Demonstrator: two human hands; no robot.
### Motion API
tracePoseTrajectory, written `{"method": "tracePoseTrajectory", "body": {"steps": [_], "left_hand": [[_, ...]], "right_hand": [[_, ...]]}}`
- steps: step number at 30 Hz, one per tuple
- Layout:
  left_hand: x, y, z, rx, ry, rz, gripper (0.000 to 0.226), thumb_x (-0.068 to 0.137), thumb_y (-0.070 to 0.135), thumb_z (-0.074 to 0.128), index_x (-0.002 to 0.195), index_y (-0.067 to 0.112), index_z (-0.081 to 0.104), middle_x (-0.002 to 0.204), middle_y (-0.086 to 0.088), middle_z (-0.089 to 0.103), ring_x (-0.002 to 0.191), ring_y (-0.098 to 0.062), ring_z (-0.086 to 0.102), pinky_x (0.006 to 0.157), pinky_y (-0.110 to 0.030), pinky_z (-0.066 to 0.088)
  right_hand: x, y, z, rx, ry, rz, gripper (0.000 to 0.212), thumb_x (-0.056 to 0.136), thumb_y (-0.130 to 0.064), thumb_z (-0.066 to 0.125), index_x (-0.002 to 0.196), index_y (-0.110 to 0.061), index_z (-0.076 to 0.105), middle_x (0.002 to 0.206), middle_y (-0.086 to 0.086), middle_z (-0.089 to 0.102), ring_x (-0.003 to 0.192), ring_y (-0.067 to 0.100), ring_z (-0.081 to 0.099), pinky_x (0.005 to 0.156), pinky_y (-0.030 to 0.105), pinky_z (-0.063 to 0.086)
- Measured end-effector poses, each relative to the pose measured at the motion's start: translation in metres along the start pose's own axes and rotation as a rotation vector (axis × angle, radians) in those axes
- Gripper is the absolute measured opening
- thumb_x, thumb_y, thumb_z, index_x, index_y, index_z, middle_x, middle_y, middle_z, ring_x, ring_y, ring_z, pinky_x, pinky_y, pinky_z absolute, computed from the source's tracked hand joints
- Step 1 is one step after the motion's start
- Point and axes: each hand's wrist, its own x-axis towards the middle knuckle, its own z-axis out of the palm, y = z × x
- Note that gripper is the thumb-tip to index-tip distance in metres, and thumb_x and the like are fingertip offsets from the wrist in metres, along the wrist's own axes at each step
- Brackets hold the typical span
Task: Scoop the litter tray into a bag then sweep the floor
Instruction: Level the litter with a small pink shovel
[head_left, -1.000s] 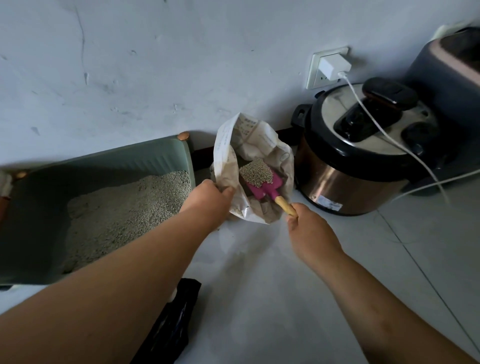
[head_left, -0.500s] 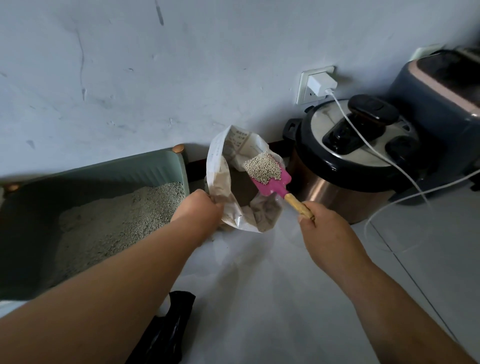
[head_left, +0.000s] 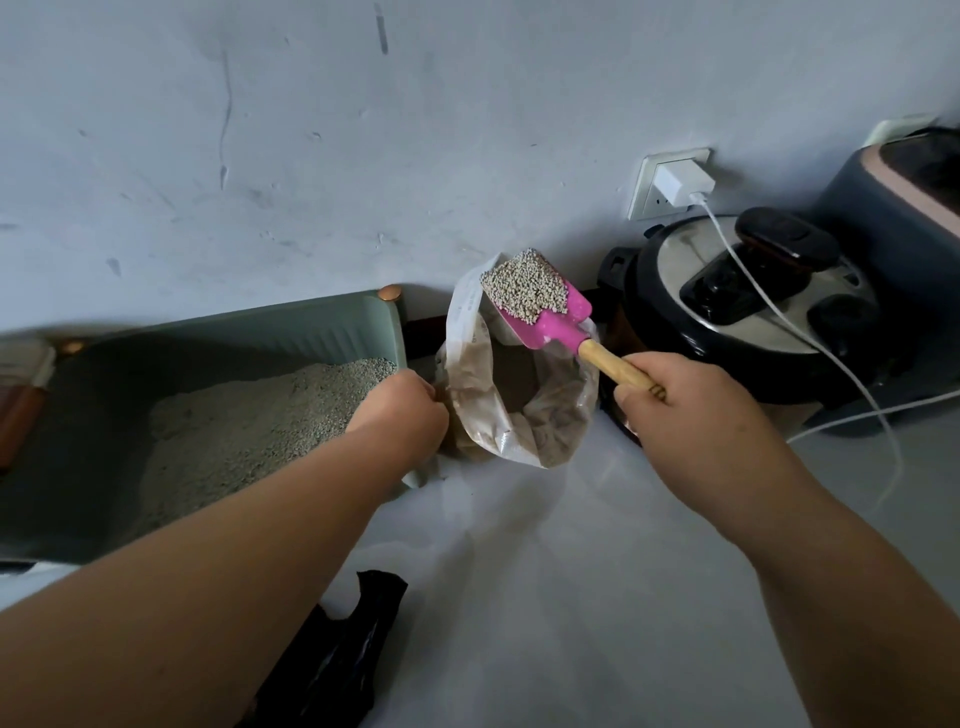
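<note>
A home corner: litter tray (head_left: 311, 325) and pressure cooker (head_left: 685, 260) on the floor (head_left: 571, 571), wall socket (head_left: 644, 192) above.

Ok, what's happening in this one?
A person's right hand holds a pink scoop by its wooden handle. The scoop is heaped with litter pellets and raised over the mouth of the open bag. The left hand grips the bag's edge, next to the green litter tray, which has litter in it. A black bag lies on the floor. No broom is in view.
</note>
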Motion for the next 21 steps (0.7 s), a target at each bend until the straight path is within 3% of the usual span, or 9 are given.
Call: {"method": "tracePoseTrajectory", "body": {"steps": [3,7,11,17,21], "left_hand": [[0.001,-0.009,-0.006,-0.012,0.017,-0.012,0.021,0.087,0.004,0.049,0.072,0.017,0.057,0.087,-0.016,0.071,0.081,-0.031,0.071,0.077,-0.045,0.060],[0.005,-0.031,-0.014,-0.021,0.053,-0.030,0.012,0.091,0.012,0.052,0.096,0.014,0.062,0.094,-0.010,0.069,0.083,-0.024,0.068,0.068,-0.035,0.057],[0.005,-0.063,-0.026,-0.030,0.094,-0.088,0.009,0.089,0.013,0.053,0.081,0.015,0.058,0.093,-0.016,0.070,0.086,-0.030,0.070,0.078,-0.046,0.060],[0.000,-0.119,-0.053,-0.070,0.132,-0.217,0.012,0.091,0.018,0.054,0.080,0.018,0.058,0.089,-0.009,0.069,0.083,-0.027,0.068,0.080,-0.046,0.059],[-0.009,-0.170,-0.078,-0.064,0.177,-0.310,0.012,0.089,0.022,0.054,0.087,0.015,0.064,0.083,-0.007,0.070,0.079,-0.027,0.067,0.075,-0.045,0.060]], "right_hand": [[0.004,-0.010,0.001,0.003,-0.018,-0.023,0.013,0.095,-0.021,0.047,0.090,-0.020,0.058,0.066,-0.003,0.050,0.057,0.011,0.043,0.050,0.027,0.029],[0.008,-0.028,0.009,0.003,-0.042,-0.067,0.013,0.095,-0.022,0.049,0.097,-0.018,0.062,0.070,-0.002,0.055,0.061,0.014,0.048,0.054,0.029,0.033],[0.018,-0.048,0.032,-0.019,-0.094,-0.111,0.017,0.096,-0.023,0.047,0.097,-0.016,0.063,0.072,0.001,0.059,0.065,0.020,0.055,0.056,0.032,0.041],[0.037,-0.078,0.086,-0.071,-0.182,-0.178,0.018,0.094,-0.023,0.047,0.097,-0.017,0.063,0.083,0.004,0.064,0.081,0.028,0.060,0.070,0.037,0.050],[0.053,-0.103,0.138,-0.178,-0.300,-0.272,0.018,0.095,-0.024,0.046,0.083,-0.015,0.056,0.065,-0.001,0.054,0.063,0.021,0.055,0.051,0.030,0.034]]}}
